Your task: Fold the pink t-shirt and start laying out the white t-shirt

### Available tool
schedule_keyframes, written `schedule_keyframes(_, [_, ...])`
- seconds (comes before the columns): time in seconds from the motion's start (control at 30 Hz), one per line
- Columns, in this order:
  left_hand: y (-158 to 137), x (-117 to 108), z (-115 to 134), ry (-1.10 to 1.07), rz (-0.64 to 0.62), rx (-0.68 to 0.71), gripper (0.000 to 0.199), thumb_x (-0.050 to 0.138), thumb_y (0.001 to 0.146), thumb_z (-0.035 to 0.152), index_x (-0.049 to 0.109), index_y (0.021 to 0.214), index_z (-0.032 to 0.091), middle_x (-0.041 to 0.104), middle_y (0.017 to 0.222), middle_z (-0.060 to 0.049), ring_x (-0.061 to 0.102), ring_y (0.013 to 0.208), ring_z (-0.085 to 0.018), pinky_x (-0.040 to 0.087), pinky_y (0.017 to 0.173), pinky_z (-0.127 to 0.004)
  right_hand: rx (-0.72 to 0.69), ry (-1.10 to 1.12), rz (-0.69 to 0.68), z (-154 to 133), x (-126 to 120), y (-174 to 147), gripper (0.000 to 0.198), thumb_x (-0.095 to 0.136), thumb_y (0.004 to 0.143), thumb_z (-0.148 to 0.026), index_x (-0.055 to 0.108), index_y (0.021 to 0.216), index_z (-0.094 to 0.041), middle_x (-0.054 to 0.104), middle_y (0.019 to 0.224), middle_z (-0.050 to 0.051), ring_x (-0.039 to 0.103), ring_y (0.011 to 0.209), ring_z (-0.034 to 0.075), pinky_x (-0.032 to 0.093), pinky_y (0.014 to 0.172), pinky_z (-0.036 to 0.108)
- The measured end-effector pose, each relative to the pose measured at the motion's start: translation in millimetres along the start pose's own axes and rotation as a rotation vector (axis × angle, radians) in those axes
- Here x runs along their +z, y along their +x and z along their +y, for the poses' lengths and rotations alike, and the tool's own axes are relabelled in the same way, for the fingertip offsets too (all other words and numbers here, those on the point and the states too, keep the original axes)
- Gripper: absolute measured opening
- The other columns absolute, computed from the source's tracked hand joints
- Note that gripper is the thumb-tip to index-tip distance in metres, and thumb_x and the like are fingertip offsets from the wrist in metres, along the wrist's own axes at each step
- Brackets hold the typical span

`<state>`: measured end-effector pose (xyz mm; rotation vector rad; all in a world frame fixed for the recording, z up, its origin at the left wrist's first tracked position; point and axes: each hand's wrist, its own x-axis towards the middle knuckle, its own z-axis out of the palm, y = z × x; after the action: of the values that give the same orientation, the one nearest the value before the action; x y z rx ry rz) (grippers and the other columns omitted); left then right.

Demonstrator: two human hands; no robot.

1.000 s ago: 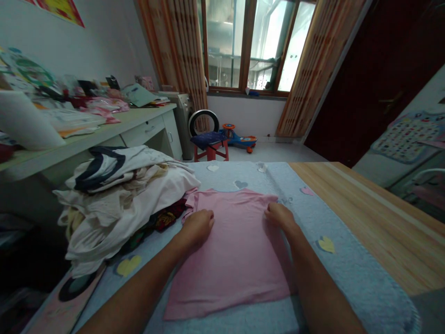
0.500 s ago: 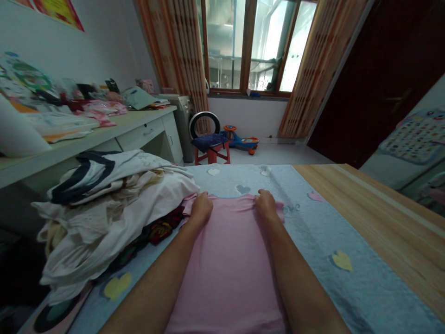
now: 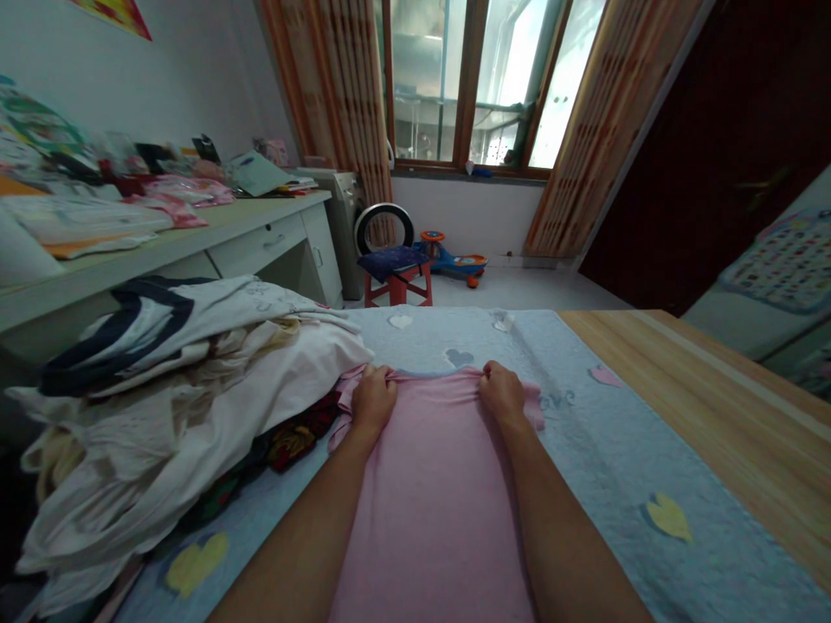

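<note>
A pink T-shirt point(image 3: 434, 493) lies spread on the light blue, heart-patterned cloth point(image 3: 597, 484), its neck end away from me. My left hand point(image 3: 375, 400) is closed on the shirt's far left shoulder, and my right hand point(image 3: 502, 394) grips the far right shoulder. Between the two hands the far edge is pulled fairly straight, with small creases under it. The short sleeves stick out past both hands. Its near end runs out of the bottom of the view between my forearms.
A heap of clothes point(image 3: 195, 407), mostly white, rises to the left, close to my left forearm. Bare wooden surface point(image 3: 701, 381) borders the cloth on the right. Beyond the far edge stand a red stool point(image 3: 399, 288) and a blue ride-on toy point(image 3: 454, 260). A cluttered desk point(image 3: 260, 229) lines the left wall.
Both hands still hold the shirt's shoulders, and the fabric beneath them is more creased. The view has shifted slightly, and the clothes heap appears larger and further left.
</note>
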<state>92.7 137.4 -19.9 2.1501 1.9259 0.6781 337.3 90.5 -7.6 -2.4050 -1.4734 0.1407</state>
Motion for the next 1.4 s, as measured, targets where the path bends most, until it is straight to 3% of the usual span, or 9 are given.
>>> schedule_keyframes(0.2, [5.5, 2.1, -2.4, -0.167, 0.054, 0.026, 0.017, 0.051, 0.085, 0.017, 0.066, 0.091, 0.021, 0.07, 0.095, -0.005, 0.065, 0.091, -0.021, 0.046, 0.079, -0.028, 0.026, 0.05, -0.001, -9.1, -1.6, -0.9, 0.025, 0.047, 0.089, -0.025, 0.069, 0.101, -0.021, 0.074, 0.095, 0.009, 0.066, 0.091, 0.02, 0.039, 0.071, 0.026])
schedule_keyframes(0.4, [9.3, 2.1, -3.1, -0.245, 0.029, 0.002, 0.016, 0.057, 0.087, 0.034, 0.067, 0.088, 0.021, 0.073, 0.088, -0.004, 0.067, 0.084, -0.02, 0.045, 0.075, -0.027, 0.012, 0.076, 0.01, -8.1, 1.7, 0.4, 0.024, 0.046, 0.093, -0.029, 0.068, 0.097, -0.021, 0.073, 0.092, 0.008, 0.066, 0.088, 0.019, 0.037, 0.069, 0.026])
schedule_keyframes(0.8, [18.0, 9.2, -7.0, -0.519, 0.1, -0.051, 0.016, 0.054, 0.083, 0.017, 0.065, 0.094, 0.018, 0.072, 0.092, -0.004, 0.067, 0.083, -0.018, 0.05, 0.083, -0.029, -0.033, 0.234, 0.166, -5.7, 11.5, 1.4, 0.023, 0.044, 0.089, -0.019, 0.065, 0.099, -0.019, 0.071, 0.088, 0.006, 0.062, 0.081, 0.018, 0.036, 0.072, 0.025])
schedule_keyframes(0.93, [17.6, 8.9, -5.7, -0.446, 0.14, -0.036, 0.015, 0.052, 0.084, 0.016, 0.065, 0.091, 0.018, 0.068, 0.096, -0.006, 0.065, 0.092, -0.019, 0.049, 0.089, -0.031, -0.056, 0.273, 0.18, -3.6, 13.5, 2.5, 0.025, 0.043, 0.088, -0.016, 0.065, 0.101, -0.018, 0.072, 0.09, 0.006, 0.062, 0.084, 0.018, 0.037, 0.075, 0.025])
schedule_keyframes(1.03, [15.1, 9.4, -3.6, -0.344, 0.067, -0.003, 0.016, 0.05, 0.086, 0.016, 0.063, 0.094, 0.018, 0.065, 0.1, -0.008, 0.063, 0.096, -0.02, 0.049, 0.092, -0.033, -0.088, 0.265, 0.138, -2.5, 15.4, 3.9, 0.025, 0.043, 0.089, -0.016, 0.064, 0.102, -0.017, 0.071, 0.091, 0.006, 0.062, 0.086, 0.018, 0.038, 0.077, 0.025])
schedule_keyframes(1.27, [0.3, 10.8, 7.8, -0.023, 0.041, 0.156, 0.042, 0.058, 0.083, 0.015, 0.05, 0.124, 0.016, 0.054, 0.121, -0.013, 0.053, 0.115, -0.025, 0.042, 0.1, -0.037, -0.173, 0.072, 0.034, -4.0, 20.6, 2.2, 0.033, 0.05, 0.088, -0.017, 0.062, 0.119, -0.015, 0.064, 0.121, 0.012, 0.054, 0.113, 0.023, 0.034, 0.097, 0.029])
schedule_keyframes(1.4, [-3.3, 9.3, 12.8, 0.087, -0.063, 0.291, 0.028, 0.05, 0.088, 0.013, 0.056, 0.115, 0.016, 0.058, 0.113, -0.011, 0.054, 0.107, -0.025, 0.042, 0.096, -0.037, -0.19, -0.017, 0.04, -9.1, 17.0, -5.9, 0.032, 0.049, 0.092, -0.021, 0.062, 0.12, -0.018, 0.056, 0.134, 0.012, 0.046, 0.123, 0.026, 0.031, 0.102, 0.034])
